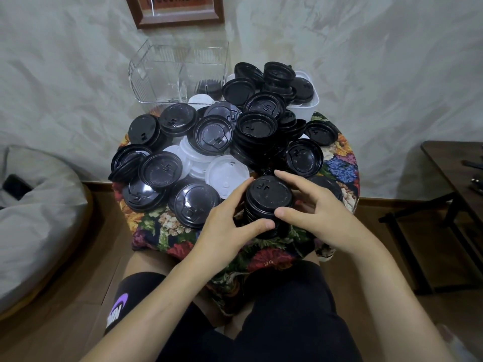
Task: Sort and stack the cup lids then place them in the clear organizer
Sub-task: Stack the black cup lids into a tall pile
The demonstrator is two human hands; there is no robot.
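Before you, glossy black round plastic lids (160,169) and white round plastic lids (226,173) cover a multicoloured floral-patterned cloth (162,231).

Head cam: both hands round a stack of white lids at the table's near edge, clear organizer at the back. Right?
One thing is wrong: the stack is black, not white. The head view shows the left hand and right hand round a stack of black lids at the near edge of the table, with the clear organizer at the back.
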